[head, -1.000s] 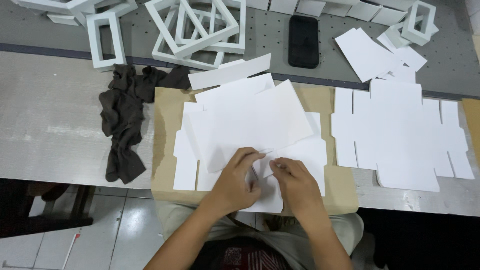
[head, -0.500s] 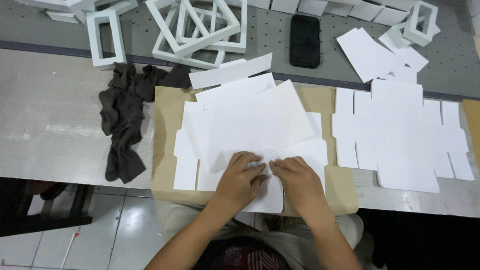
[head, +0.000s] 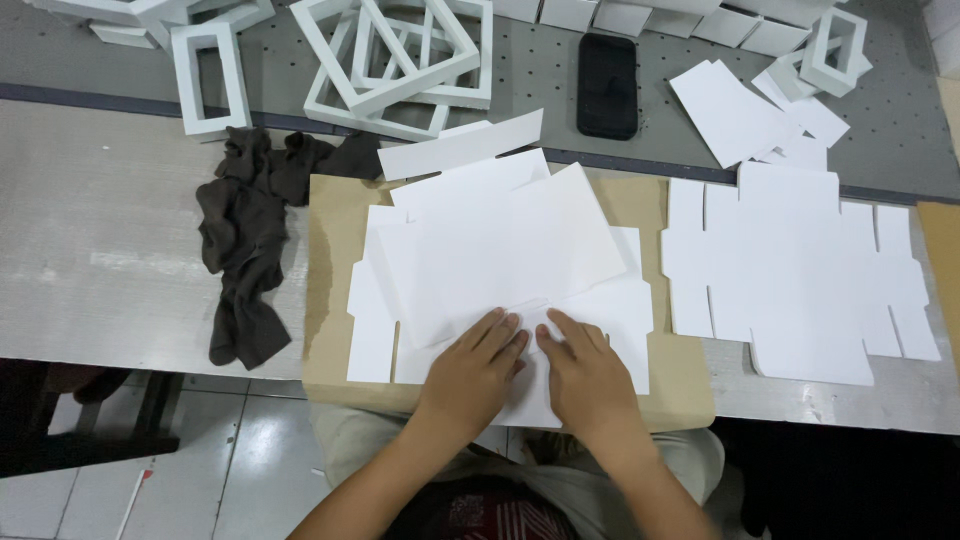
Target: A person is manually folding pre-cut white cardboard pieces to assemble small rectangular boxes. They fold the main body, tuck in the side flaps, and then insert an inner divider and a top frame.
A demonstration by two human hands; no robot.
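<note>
Both hands rest flat, side by side, on the near edge of a flat white die-cut cardboard sheet that lies on a brown cardboard pad at the front of the grey surface. The left hand has its fingers held close together and pressed down on the sheet; the right hand does the same, its fingers angled up and to the left so the tips of both hands nearly meet. Neither hand pinches anything. They press on what looks like a small fold or flap between them, though it is too pale to make out clearly.

The sheet stretches away from the fingers toward the far side, its long axis running left to right, with an upper layer lying skewed on top. Both hands are equally near it.

A crumpled dark brown cloth lies left of the pad. To the right, apart from the pad, sits a stack of flat white cut-out box blanks. Further back on the perforated grey panel are open white rectangular cardboard frames, a black phone lying face down, and loose white card pieces.
</note>
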